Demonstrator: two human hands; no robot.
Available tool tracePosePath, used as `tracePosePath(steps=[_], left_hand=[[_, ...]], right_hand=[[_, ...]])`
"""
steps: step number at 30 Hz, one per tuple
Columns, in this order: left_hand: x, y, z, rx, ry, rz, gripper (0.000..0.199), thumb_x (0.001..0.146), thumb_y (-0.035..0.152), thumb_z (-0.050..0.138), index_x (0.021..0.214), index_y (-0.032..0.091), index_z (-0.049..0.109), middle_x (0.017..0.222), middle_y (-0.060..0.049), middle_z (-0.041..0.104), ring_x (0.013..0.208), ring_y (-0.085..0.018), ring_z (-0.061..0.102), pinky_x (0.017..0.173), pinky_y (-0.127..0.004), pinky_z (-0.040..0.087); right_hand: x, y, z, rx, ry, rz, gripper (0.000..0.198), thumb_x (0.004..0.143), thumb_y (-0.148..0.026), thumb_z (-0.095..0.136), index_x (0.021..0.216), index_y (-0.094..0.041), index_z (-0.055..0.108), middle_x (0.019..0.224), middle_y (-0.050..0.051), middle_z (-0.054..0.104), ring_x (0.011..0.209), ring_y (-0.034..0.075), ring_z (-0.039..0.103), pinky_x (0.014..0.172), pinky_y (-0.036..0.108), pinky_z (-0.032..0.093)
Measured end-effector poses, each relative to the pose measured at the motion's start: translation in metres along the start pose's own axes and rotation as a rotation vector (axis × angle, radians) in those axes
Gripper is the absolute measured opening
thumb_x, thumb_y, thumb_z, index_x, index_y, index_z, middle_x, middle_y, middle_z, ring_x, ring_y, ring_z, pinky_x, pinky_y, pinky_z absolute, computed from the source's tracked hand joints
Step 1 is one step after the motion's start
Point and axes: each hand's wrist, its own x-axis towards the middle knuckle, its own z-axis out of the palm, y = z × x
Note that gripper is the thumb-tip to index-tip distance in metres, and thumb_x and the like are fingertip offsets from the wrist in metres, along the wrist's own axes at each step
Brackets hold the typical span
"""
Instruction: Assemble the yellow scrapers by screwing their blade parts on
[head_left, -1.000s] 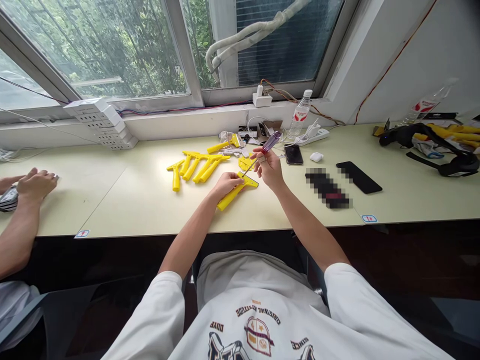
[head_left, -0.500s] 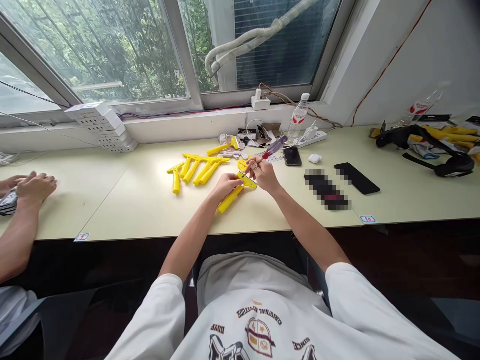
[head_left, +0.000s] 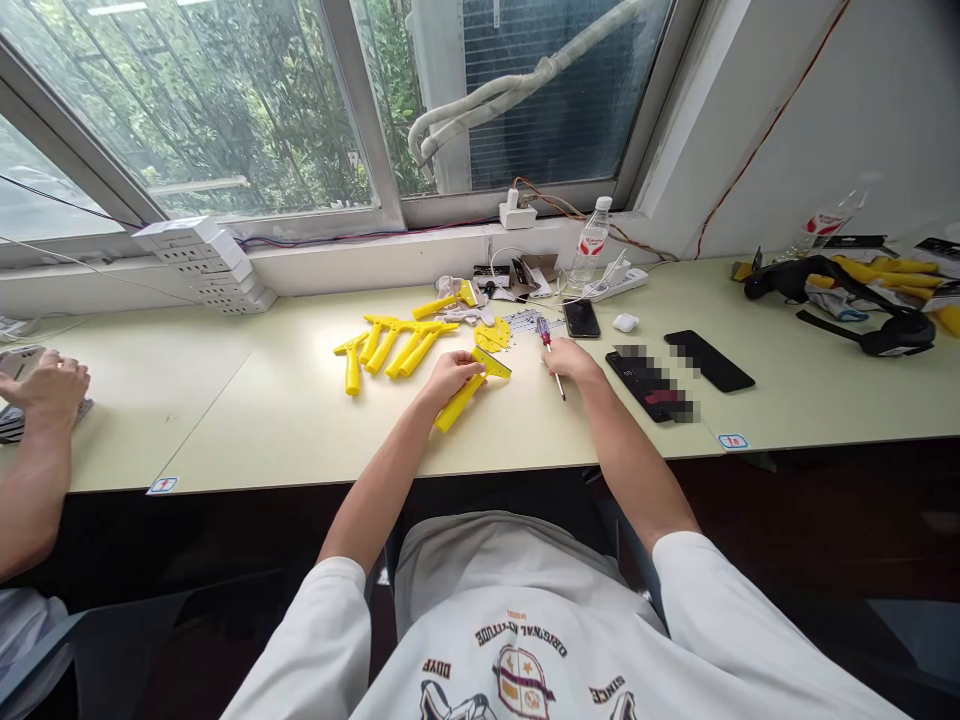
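My left hand (head_left: 451, 378) is closed around a yellow scraper (head_left: 459, 404), whose wide head (head_left: 493, 363) points away to the right and whose handle tilts toward the table's front edge. To the right, my right hand (head_left: 571, 360) has its fingers closed on a screwdriver (head_left: 543, 332) with a red and purple see-through handle. The handle points away from me and the metal shaft toward me; the fingertips are partly hidden. Yellow flat pieces (head_left: 492, 335) lie just beyond the scraper, beside small scattered parts (head_left: 523, 320). Several yellow scraper handles (head_left: 382, 347) lie to the left.
Another yellow scraper (head_left: 450, 299) rests on pale gloves (head_left: 474, 315) at the back. A phone (head_left: 581, 318), a white earphone case (head_left: 625, 323), a water bottle (head_left: 590, 243) and a power strip (head_left: 619, 281) stand right. Another person's hand (head_left: 52, 385) is at far left.
My right hand has moved right, away from the scraper head, and the screwdriver has swung so its tip points toward me. My left hand keeps hold of the scraper.
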Motion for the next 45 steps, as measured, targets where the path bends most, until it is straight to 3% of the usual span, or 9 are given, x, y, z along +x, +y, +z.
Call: tracePosePath(steps=[8,13,16,19,23,28,32,37,45], left_hand=[[0.004,0.000,-0.001,-0.088,0.038,-0.003,0.033,0.082,0.023,0.097,0.099,0.017,0.069,0.099,-0.011,0.082,0.081,-0.024,0.083,0.068,-0.031,0.062],[0.009,-0.005,-0.003,-0.096,0.038,-0.008,0.030,0.084,0.022,0.094,0.101,0.017,0.070,0.102,-0.011,0.082,0.082,-0.023,0.084,0.074,-0.033,0.066],[0.011,-0.006,-0.003,-0.151,0.033,-0.004,0.033,0.082,0.023,0.095,0.101,0.017,0.069,0.104,-0.011,0.082,0.082,-0.022,0.084,0.080,-0.034,0.068],[0.011,-0.005,-0.002,-0.182,0.052,0.050,0.034,0.082,0.025,0.095,0.103,0.017,0.069,0.104,-0.009,0.081,0.082,-0.020,0.082,0.082,-0.035,0.068],[0.010,-0.002,-0.001,-0.249,0.096,0.142,0.033,0.081,0.027,0.092,0.102,0.018,0.068,0.098,-0.004,0.077,0.077,-0.018,0.080,0.087,-0.037,0.067],[0.015,-0.002,-0.005,-0.359,0.179,0.097,0.031,0.081,0.026,0.088,0.098,0.020,0.063,0.095,-0.002,0.075,0.079,-0.017,0.079,0.086,-0.034,0.065],[0.023,-0.005,-0.009,-0.450,0.256,0.046,0.024,0.085,0.022,0.084,0.094,0.020,0.062,0.091,-0.003,0.073,0.081,-0.017,0.077,0.085,-0.031,0.064],[0.027,-0.008,-0.013,-0.491,0.299,-0.007,0.009,0.091,0.015,0.075,0.096,0.017,0.067,0.088,-0.008,0.076,0.079,-0.015,0.074,0.082,-0.028,0.062],[0.026,-0.013,-0.018,-0.445,0.314,0.017,0.023,0.088,0.019,0.085,0.097,0.019,0.064,0.089,-0.005,0.074,0.079,-0.017,0.075,0.085,-0.032,0.064]], right_hand=[[0.007,0.014,-0.007,-0.050,0.020,0.186,0.028,0.094,-0.018,0.074,0.118,-0.007,0.083,0.085,0.021,0.080,0.078,0.033,0.078,0.079,0.042,0.062],[0.003,0.012,-0.008,-0.193,0.138,0.181,0.032,0.098,-0.029,0.077,0.124,-0.011,0.082,0.122,0.031,0.080,0.122,0.043,0.079,0.101,0.050,0.061],[-0.002,0.000,-0.004,-0.175,0.204,0.113,0.031,0.103,-0.035,0.072,0.123,-0.014,0.081,0.135,0.030,0.078,0.127,0.041,0.077,0.102,0.048,0.059],[-0.011,-0.022,0.007,-0.053,0.191,-0.065,0.025,0.104,-0.042,0.071,0.107,-0.019,0.081,0.120,0.019,0.084,0.114,0.032,0.078,0.093,0.039,0.058],[-0.028,-0.049,0.026,0.154,-0.032,-0.334,0.023,0.101,-0.038,0.074,0.083,-0.023,0.074,0.085,0.006,0.083,0.085,0.023,0.076,0.076,0.032,0.053],[-0.034,-0.050,0.032,0.126,-0.190,-0.220,0.029,0.092,-0.033,0.082,0.068,-0.023,0.069,0.078,0.009,0.081,0.079,0.027,0.077,0.076,0.036,0.056],[-0.010,-0.043,0.026,-0.011,0.038,-0.165,0.012,0.096,-0.032,0.080,0.094,-0.020,0.081,0.112,0.016,0.084,0.113,0.034,0.078,0.102,0.043,0.059],[0.056,-0.057,0.002,-0.181,0.262,-0.174,0.050,0.104,-0.028,0.068,0.150,-0.010,0.068,0.159,0.027,0.063,0.147,0.040,0.059,0.120,0.050,0.052],[0.151,-0.050,-0.018,-0.256,0.162,-0.182,0.074,0.103,-0.024,0.065,0.174,-0.013,0.046,0.190,0.024,0.023,0.168,0.041,0.026,0.137,0.057,0.030]])
